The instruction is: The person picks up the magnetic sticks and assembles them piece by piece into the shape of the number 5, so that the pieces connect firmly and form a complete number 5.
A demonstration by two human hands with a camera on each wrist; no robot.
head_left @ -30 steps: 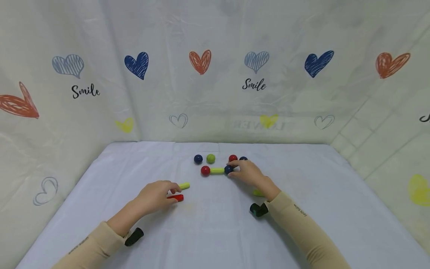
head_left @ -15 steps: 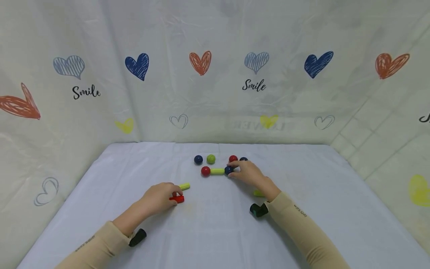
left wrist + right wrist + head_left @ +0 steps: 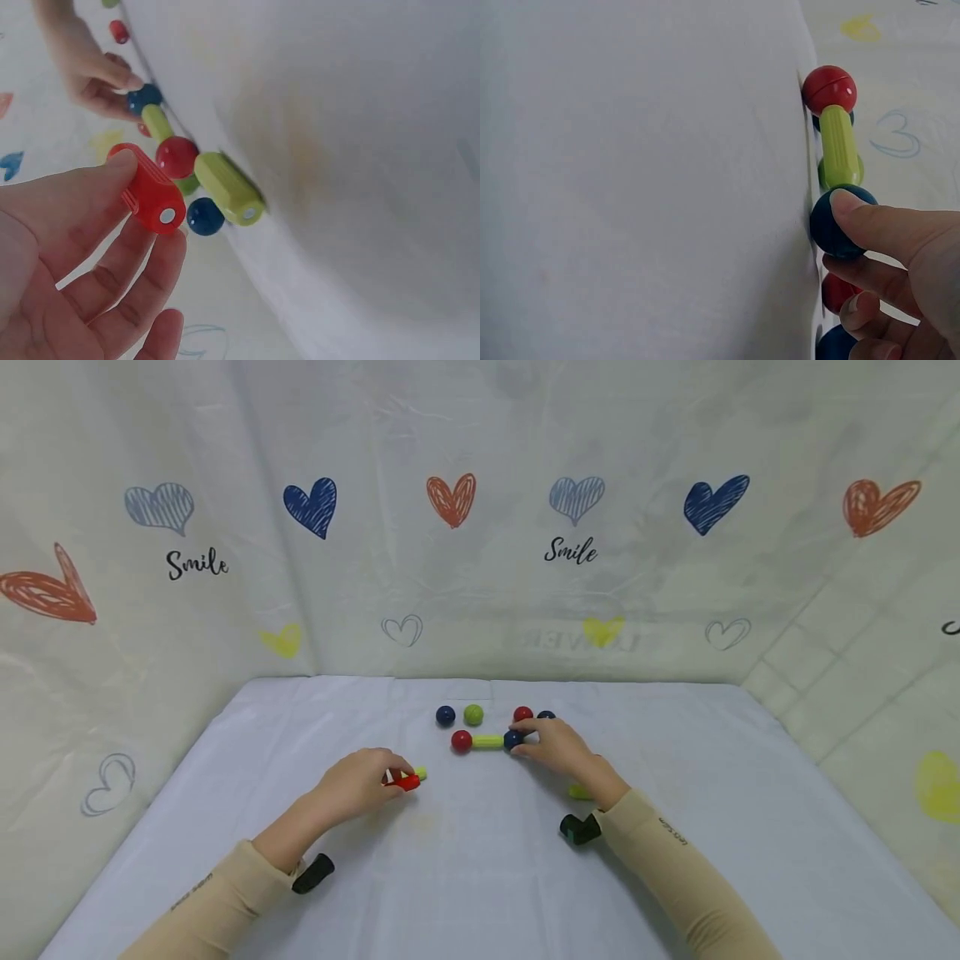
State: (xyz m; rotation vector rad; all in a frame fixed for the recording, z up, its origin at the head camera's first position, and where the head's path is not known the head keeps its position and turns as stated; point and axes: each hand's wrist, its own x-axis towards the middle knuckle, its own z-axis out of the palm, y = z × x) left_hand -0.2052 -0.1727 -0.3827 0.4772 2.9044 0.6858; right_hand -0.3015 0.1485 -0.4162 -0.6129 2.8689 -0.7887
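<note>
The left hand has the held rod between thumb and fingers; a loose rod lies just beyond its fingertips on the table. The right hand pinches the inner end ball. Left of this hand, the connecting rod leads to the outer end ball. Beyond, to its left: first ball, second ball. Directly beyond it: third ball, fourth ball. Before it, beside the wrist: a partly hidden rod.
</note>
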